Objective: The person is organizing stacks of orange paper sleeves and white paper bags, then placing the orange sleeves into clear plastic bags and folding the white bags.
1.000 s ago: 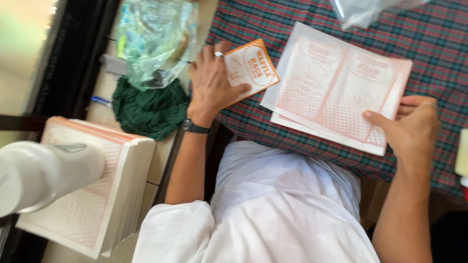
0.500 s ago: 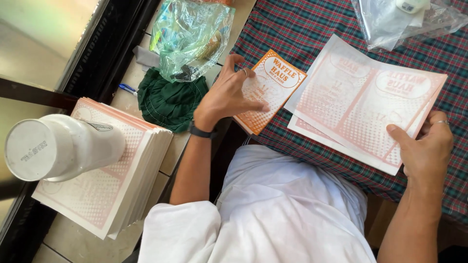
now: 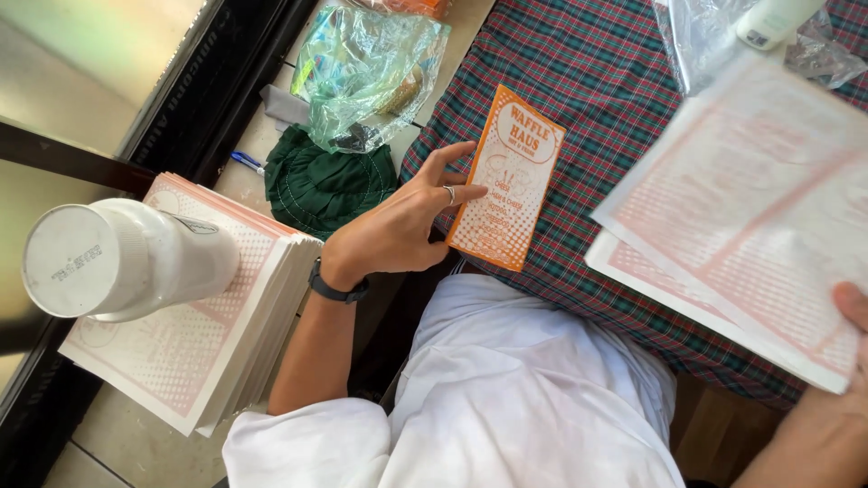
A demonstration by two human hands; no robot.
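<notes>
Tablecloth: a red and green plaid cloth (image 3: pixel 579 54) covers the table in front of the person
Sheet stack: a thick pile of orange-printed sheets (image 3: pixel 194 334) lies on the ledge at the left, well apart from the cloth
Loose sheets: large orange-printed sheets (image 3: pixel 750 208), blurred, lifted over the cloth at the right
Jar: a white plastic jar (image 3: pixel 127 258) lies on its side on the stack
Folded leaflet: an orange and white leaflet (image 3: pixel 506 181) lies flat on the cloth, near its left edge
Left hand (image 3: pixel 398 226): open, fingers spread, ringed finger touching the leaflet's left edge, gripping nothing
Right hand (image 3: pixel 854 312): mostly out of view, thumb pinching the loose sheets' lower corner
</notes>
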